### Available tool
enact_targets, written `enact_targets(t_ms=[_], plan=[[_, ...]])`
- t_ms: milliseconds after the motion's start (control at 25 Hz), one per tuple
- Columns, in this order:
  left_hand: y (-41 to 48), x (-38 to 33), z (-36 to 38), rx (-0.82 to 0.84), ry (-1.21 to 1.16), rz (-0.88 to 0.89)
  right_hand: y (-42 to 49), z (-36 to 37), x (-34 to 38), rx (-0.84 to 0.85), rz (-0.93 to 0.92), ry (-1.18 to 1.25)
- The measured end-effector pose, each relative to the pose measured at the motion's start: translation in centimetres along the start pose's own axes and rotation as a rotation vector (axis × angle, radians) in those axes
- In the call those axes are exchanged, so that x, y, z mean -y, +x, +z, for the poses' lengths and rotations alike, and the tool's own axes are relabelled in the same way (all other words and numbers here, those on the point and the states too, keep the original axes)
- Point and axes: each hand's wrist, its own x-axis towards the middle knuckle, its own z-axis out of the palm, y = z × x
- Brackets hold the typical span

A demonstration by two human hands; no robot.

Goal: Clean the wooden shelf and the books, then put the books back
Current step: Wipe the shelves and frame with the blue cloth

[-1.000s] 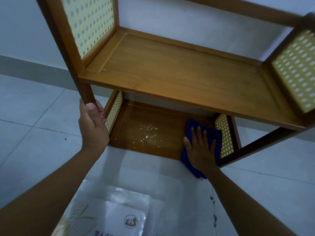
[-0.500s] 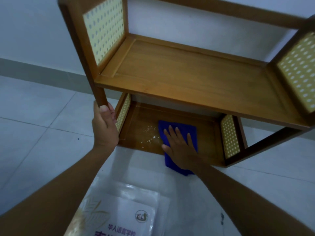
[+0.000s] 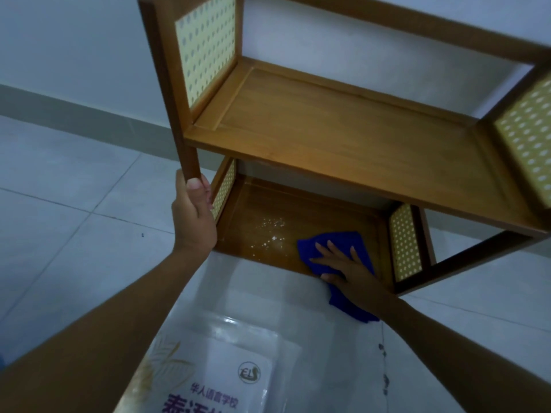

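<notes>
Wooden shelf: stands on the tiled floor against the wall; both boards carry no books.
Bottom board: white specks lie near its middle, just left of the cloth, not yet wiped.
Blue cloth: spread on the right half of the bottom board; one corner hangs over the front edge.
Right hand: fingers straight and spread, pressing the cloth flat.
Left hand: fingers wrapped round the front-left post, steadying the frame.
Book: in clear wrap, on the floor in front of the shelf, well apart from both hands.
Step in hand: wiping the bottom board, judged.
Hazard 1: a stroke toward the front edge would likely push the specks onto the floor or the book.
Hazard 2: the flat palm could slip over the cloth and bunch it, leaving residue.
Hazard 3: a slack left grip could let the frame shift under side pressure.
</notes>
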Motion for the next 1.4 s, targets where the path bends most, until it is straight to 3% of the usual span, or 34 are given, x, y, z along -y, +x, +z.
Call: enact_targets(t_ms=[320, 600, 800, 960, 1120, 1400], plan=[[0.1, 0.1, -0.2, 0.037, -0.01, -0.003, 7.5, 3.3, 8.3, 0.12, -0.114, -0.16], [0.2, -0.1, -0.7, 0.083, -0.011, -0.009, 5.2, 0.5, 4.5, 0.27, -0.147, -0.249], [0.0, -0.3, -0.4, 0.062, -0.013, -0.007, 3.2, -0.7, 3.5, 0.389, -0.199, -0.521], [0.0, -0.3, -0.4, 0.065, -0.016, -0.002, 7.1, 2.2, 7.8, 0.353, -0.24, -0.666], [0.1, -0.4, -0.5, 0.097, -0.031, -0.006, 10.3, 5.2, 11.5, 0.28, -0.259, -0.645], [0.3, -0.1, -0.9, 0.117, -0.012, -0.006, 6.0, 2.3, 6.4, 0.286, -0.228, -0.52]])
